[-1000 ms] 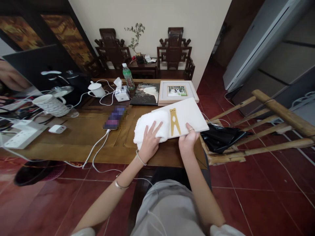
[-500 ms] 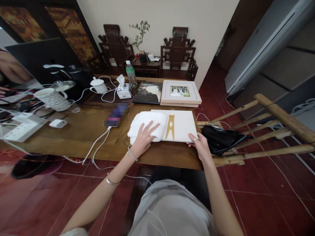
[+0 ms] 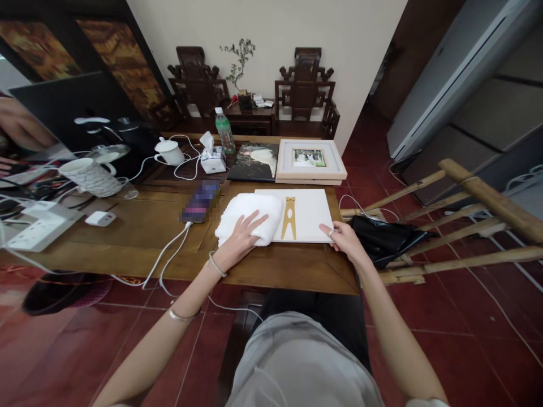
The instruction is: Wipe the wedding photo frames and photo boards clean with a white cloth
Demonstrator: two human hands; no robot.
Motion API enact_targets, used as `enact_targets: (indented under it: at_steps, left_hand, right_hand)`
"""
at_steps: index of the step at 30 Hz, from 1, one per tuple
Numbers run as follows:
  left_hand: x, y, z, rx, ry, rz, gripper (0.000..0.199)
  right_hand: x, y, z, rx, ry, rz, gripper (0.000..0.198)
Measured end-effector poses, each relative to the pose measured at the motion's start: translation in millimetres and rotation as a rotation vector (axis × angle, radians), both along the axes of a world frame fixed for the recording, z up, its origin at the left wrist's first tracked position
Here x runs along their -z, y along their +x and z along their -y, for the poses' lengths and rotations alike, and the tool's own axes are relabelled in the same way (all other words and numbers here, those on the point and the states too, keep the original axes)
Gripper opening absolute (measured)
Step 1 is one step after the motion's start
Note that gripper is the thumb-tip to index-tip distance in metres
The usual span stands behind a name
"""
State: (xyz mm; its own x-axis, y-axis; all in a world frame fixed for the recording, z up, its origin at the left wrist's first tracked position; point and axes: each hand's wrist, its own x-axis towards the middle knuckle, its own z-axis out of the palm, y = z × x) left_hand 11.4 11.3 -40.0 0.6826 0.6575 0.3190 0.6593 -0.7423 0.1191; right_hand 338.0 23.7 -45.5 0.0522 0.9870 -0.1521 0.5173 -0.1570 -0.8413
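My left hand point(image 3: 242, 240) lies with its fingers stretched out over a folded white towel point(image 3: 250, 206). The towel covers the left part of a flat white panel point(image 3: 311, 206) on the wooden table point(image 3: 292, 271). On the panel's face is a gold, two-legged piece point(image 3: 289, 217) with an oval hole in it, like a fold-out stand. At the panel's front right corner my right hand point(image 3: 345, 240) grips the edge, thumb on top and fingers partly hidden below.
Behind the panel lie a pale framed photo point(image 3: 339, 164) and a dark picture point(image 3: 244, 164). A bottle point(image 3: 224, 133), tissue box point(image 3: 213, 161), phone point(image 3: 199, 203), lidded cup point(image 3: 169, 151), mug point(image 3: 89, 175) and power strip point(image 3: 42, 229) stand leftward. A bamboo chair point(image 3: 466, 243) is at right.
The panel and towel have shifted slightly left, along with both hands. My right hand keeps hold of the panel's corner, and my left hand stays on the towel.
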Motion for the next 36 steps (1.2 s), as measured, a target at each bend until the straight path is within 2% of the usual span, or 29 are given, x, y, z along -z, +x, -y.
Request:
enact_targets:
  at_steps: [3,9,14,19,21,24,26,28,32,36]
  left_hand:
    - [0.7,-2,1,-0.003,-0.006,0.006,0.017]
    - [4.1,-6,-2,-0.043,0.004,-0.036,0.014]
    - [11.5,-10,-9,-0.093,0.012,0.017,0.018]
    - [13.2,-11,-14,-0.118,0.018,0.049,0.023]
    - [13.2,-11,-14,-0.131,0.033,0.051,0.023]
    - [13.2,-10,-12,-0.15,0.055,0.048,0.024]
    - [12.2,-8,-11,-0.16,0.064,0.039,0.024]
    - [10.0,-7,-11,-0.167,0.076,0.035,0.022]
    - [2.5,-9,-17,-0.203,0.173,0.136,0.017]
    - [-9.9,-20,-33,-0.412,0.337,0.343,0.015]
  right_hand:
    - [1,-1,-3,-0.011,0.007,0.032,0.039]
    - [-12,-6,-7,-0.148,0.035,0.312,0.04]
    - [-22,-13,-16,-0.22,0.121,0.622,0.041]
    - [-25,-15,-19,-0.269,0.108,0.713,0.041]
    - [-22,-15,-21,-0.212,0.18,0.702,0.036]
    - [-11,-17,-30,-0.073,0.464,0.556,0.025]
    - [-1,-21,-41,-0.099,0.615,0.416,0.032]
    - [9,-26,-52,-0.147,0.628,0.308,0.036]
    - [22,-33,-64,-0.215,0.545,0.238,0.038]
    - [27,-33,-64,-0.28,0.542,0.257,0.039]
